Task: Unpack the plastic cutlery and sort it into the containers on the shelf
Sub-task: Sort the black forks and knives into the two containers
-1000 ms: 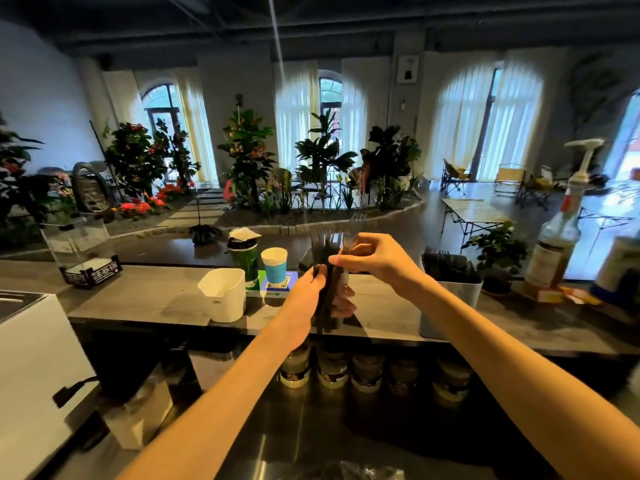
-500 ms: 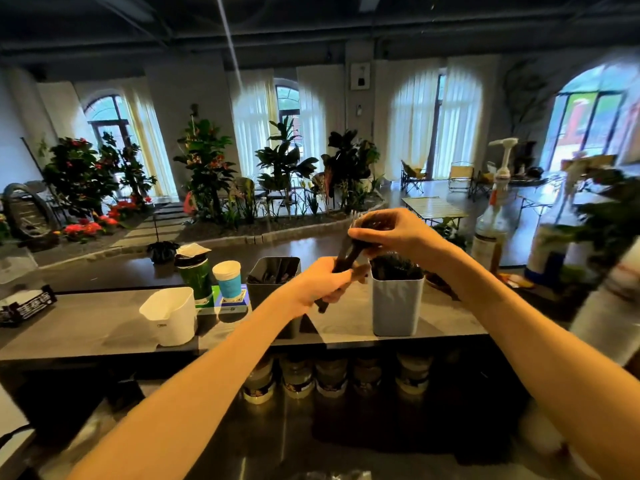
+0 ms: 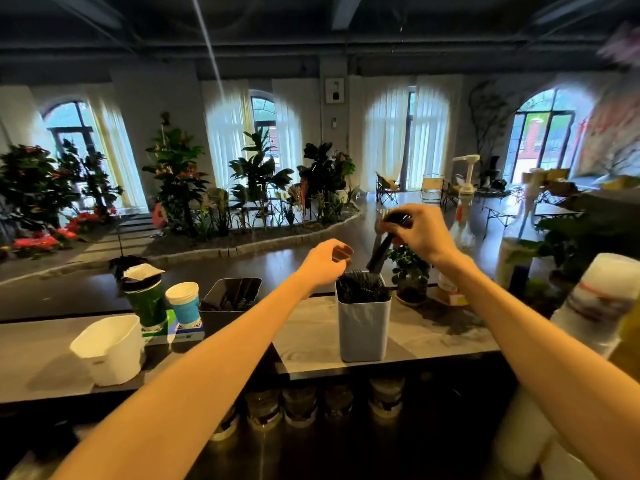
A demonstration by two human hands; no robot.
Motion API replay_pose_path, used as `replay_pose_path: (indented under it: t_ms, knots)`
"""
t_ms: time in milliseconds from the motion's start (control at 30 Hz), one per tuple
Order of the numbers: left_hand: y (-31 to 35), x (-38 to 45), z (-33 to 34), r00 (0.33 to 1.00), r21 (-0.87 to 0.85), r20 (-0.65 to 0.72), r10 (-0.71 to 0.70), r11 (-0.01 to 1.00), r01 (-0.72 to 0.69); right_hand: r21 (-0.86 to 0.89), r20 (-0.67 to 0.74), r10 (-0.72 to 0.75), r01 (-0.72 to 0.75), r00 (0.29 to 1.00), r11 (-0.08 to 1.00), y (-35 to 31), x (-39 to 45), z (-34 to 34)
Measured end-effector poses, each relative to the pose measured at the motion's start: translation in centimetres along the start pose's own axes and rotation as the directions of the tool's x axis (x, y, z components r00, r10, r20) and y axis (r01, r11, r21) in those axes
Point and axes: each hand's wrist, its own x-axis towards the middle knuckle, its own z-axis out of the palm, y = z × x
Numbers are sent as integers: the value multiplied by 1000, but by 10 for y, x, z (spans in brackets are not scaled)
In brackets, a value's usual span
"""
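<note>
My right hand (image 3: 417,231) grips a bundle of black plastic cutlery (image 3: 380,250) by its top, and the lower end dips into a pale blue square container (image 3: 363,323) on the shelf. That container holds several black cutlery pieces. My left hand (image 3: 323,261) hovers just left of the container's rim with loosely curled fingers and holds nothing. A dark container (image 3: 232,296) with black cutlery stands further left on the shelf.
A white tub (image 3: 109,348), a green cup (image 3: 145,299) and a blue paper cup (image 3: 183,301) stand on the left of the shelf (image 3: 311,344). A small potted plant (image 3: 410,271) and a pump bottle (image 3: 464,199) stand right of the blue container. Jars (image 3: 301,405) line the space under the shelf.
My left hand has let go of the cutlery bundle. My right hand has carried the bundle rightward over the blue container and lowered its end in.
</note>
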Motion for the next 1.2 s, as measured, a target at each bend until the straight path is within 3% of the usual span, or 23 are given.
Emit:
replay_pose_path:
  t_ms: [133, 267, 333, 400, 533, 633, 700, 833, 900, 1000, 1100, 1200]
  knots:
    - [-14, 10, 18, 999, 10, -30, -21, 1000, 21, -43, 96, 36, -32, 995, 999, 31, 4, 29]
    - [-23, 16, 30, 998, 48, -44, -43, 998, 45, -332, 300, 91, 15, 950, 943, 55, 1, 59]
    - [-25, 16, 35, 997, 66, -46, -60, 996, 63, -477, 310, 184, -15, 933, 879, 58, -5, 70]
    - [-28, 14, 39, 996, 87, -53, -73, 993, 77, -492, 287, 181, -17, 941, 870, 60, -11, 77]
    - [-28, 8, 42, 993, 217, 75, -93, 973, 75, -263, 496, 202, -75, 845, 962, 51, -24, 79]
    - [-25, 4, 39, 992, 210, 91, -91, 975, 70, -234, 496, 212, -106, 842, 967, 54, -26, 75]
    - [-20, -1, 34, 995, 157, 53, -90, 984, 81, -231, 446, 205, -109, 871, 967, 55, -29, 71]
    - [-14, -20, 25, 997, 39, -31, -71, 997, 72, -31, 161, 127, -123, 979, 992, 31, -53, 56]
    - [-14, -39, 21, 995, -6, -84, -48, 999, 47, 28, 56, 99, -100, 994, 995, 18, -76, 54]
    - [-18, -80, 20, 988, -105, -149, -49, 994, 34, 192, -16, 180, -174, 983, 966, 7, -120, 58]
    - [-34, -136, 31, 992, -202, -68, -109, 975, 93, 400, 86, 290, -300, 953, 866, 1, -176, 77]
    - [-60, -200, 50, 980, -264, 42, -195, 944, 199, 459, 326, 363, -482, 873, 746, -1, -245, 106]
